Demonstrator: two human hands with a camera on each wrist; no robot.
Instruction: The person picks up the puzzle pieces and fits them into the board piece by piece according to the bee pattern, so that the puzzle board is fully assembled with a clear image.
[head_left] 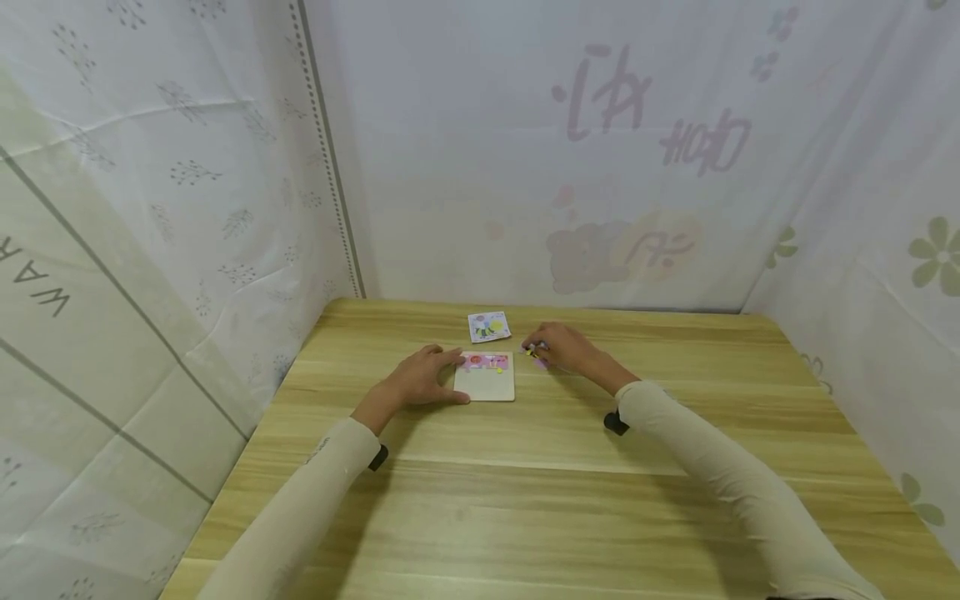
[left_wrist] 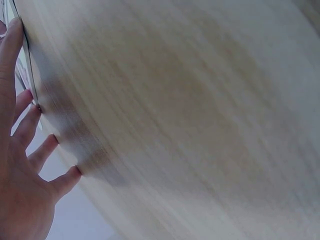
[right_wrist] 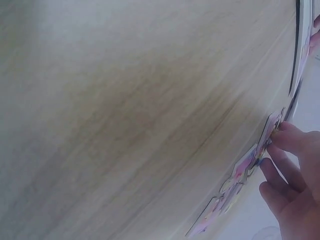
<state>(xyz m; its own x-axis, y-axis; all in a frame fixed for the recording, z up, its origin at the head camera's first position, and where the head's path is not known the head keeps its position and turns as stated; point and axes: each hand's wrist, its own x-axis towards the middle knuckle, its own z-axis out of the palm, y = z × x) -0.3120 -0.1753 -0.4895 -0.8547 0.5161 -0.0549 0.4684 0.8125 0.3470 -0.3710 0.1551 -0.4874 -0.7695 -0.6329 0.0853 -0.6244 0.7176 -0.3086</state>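
Note:
My left hand (head_left: 420, 377) rests at the left side of a square puzzle board (head_left: 486, 387), thumb at its lower left corner and fingertips near the upper left. Pink jigsaw pieces (head_left: 495, 362) fill a strip along the board's top; the lower part is bare. In the left wrist view, the left hand's fingers (left_wrist: 42, 145) are spread, with the thumb at the board's edge. My right hand (head_left: 566, 346) pinches a jigsaw piece (right_wrist: 270, 127) between thumb and forefinger, right of the board. Several loose pieces (right_wrist: 220, 202) lie beside it on the table, partly hidden by the hand in the head view.
Behind the board lies a picture card (head_left: 488, 327) showing a bee. The wood-grain table (head_left: 480, 508) spreads out around the hands. Printed curtains (head_left: 525, 167) hang along its back and both sides.

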